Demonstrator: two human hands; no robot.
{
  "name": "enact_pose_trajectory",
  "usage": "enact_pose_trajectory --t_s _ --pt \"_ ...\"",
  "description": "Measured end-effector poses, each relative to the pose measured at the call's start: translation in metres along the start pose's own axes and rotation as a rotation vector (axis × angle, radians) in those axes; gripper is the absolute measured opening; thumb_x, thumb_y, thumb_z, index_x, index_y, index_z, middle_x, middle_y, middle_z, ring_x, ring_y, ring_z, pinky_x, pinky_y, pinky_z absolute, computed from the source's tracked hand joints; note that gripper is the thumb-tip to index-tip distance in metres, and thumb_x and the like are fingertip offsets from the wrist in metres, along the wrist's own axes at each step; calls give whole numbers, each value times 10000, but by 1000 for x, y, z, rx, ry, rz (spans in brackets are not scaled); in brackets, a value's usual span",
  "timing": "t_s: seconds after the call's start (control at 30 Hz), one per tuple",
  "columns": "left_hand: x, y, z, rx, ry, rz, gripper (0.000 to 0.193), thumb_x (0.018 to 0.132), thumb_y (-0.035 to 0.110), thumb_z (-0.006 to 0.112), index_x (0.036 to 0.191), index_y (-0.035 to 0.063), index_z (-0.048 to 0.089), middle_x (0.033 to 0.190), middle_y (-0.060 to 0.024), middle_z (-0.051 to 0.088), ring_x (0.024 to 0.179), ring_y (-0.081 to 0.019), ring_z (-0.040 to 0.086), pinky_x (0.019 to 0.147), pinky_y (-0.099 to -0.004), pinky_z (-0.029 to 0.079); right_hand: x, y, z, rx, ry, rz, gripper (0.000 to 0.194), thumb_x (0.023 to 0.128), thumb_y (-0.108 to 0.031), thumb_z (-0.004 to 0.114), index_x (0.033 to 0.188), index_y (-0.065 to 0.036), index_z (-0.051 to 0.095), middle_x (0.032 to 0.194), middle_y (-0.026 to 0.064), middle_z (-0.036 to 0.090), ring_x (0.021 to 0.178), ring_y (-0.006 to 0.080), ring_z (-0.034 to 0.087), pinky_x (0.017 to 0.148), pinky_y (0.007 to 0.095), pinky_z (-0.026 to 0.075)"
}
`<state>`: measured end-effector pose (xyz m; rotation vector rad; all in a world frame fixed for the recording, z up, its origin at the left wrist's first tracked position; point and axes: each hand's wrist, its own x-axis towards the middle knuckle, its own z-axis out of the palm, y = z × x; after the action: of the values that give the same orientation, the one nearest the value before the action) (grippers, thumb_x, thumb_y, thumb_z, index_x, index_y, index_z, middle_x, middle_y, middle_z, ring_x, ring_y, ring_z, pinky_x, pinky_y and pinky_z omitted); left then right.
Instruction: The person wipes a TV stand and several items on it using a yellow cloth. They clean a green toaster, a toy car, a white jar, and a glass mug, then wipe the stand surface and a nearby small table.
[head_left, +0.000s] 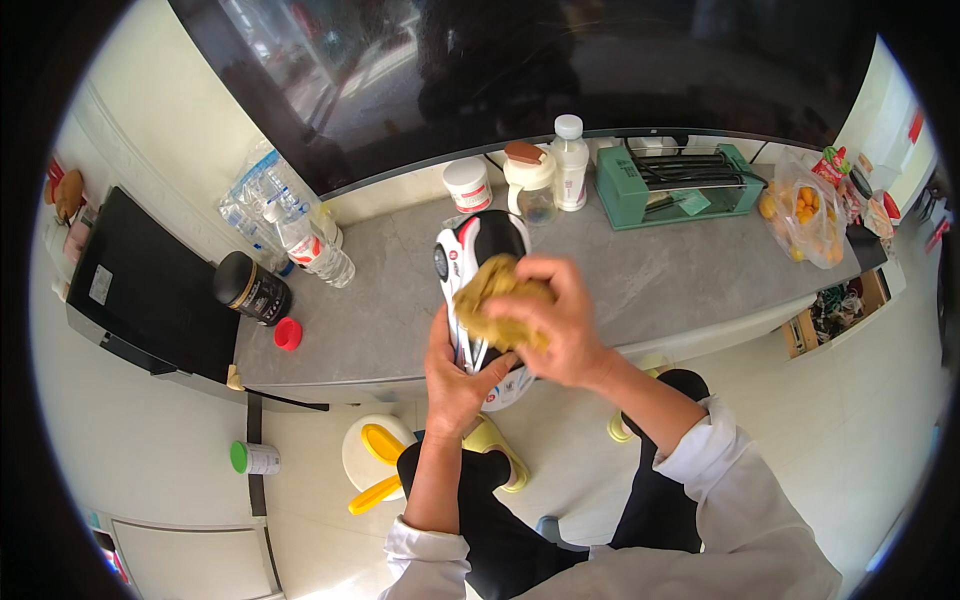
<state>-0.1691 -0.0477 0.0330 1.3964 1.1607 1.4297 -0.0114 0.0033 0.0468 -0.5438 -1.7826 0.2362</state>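
Note:
A white toy car (448, 259) with a black top and red trim is held over the front edge of the grey countertop (375, 322). My left hand (457, 390) grips its near end, thumb on top. In my right hand (559, 322) is a crumpled mustard-yellow cloth (495, 300), pressed against the car's upper side. Cloth and fingers hide much of the car's middle, and the right fingers look blurred.
Behind the car stand a white tub (467, 184), a lidded jug (529, 176) and a white bottle (570, 165). Rightward are a green heater-like appliance (622, 187), a bag of orange fruit (806, 217) and an open drawer (840, 311). Leftward are a water bottle (311, 247), black jar (255, 289) and red cap (288, 334).

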Motion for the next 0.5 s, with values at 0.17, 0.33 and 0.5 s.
enact_pose_trajectory --t_s 0.17,0.33,0.5 --pt "-5 2 6 -337 -59 -134 789 695 -66 770 1385 5 394 1229 -84 583 1100 -178 581 974 -322 463 -1 18 -7 92 135 141 409 661 -15 698 1059 -99 660 1100 141 482 966 318 544 860 401 470" --pt "2 -19 -22 -579 -17 -170 705 714 -22 727 1349 53 430 1206 -83 605 1056 -184 618 909 -329 521 -21 -13 2 125 -182 45 427 633 4 682 1029 -157 672 1100 90 503 1028 296 517 894 413 436" --pt "-2 -21 -24 -679 -136 -307 775 662 37 812 1346 23 448 1190 -86 615 1053 -190 620 926 -314 497 -14 -6 -7 158 -39 112 385 675 19 680 1035 -115 660 1080 97 495 1041 293 520 894 390 441"
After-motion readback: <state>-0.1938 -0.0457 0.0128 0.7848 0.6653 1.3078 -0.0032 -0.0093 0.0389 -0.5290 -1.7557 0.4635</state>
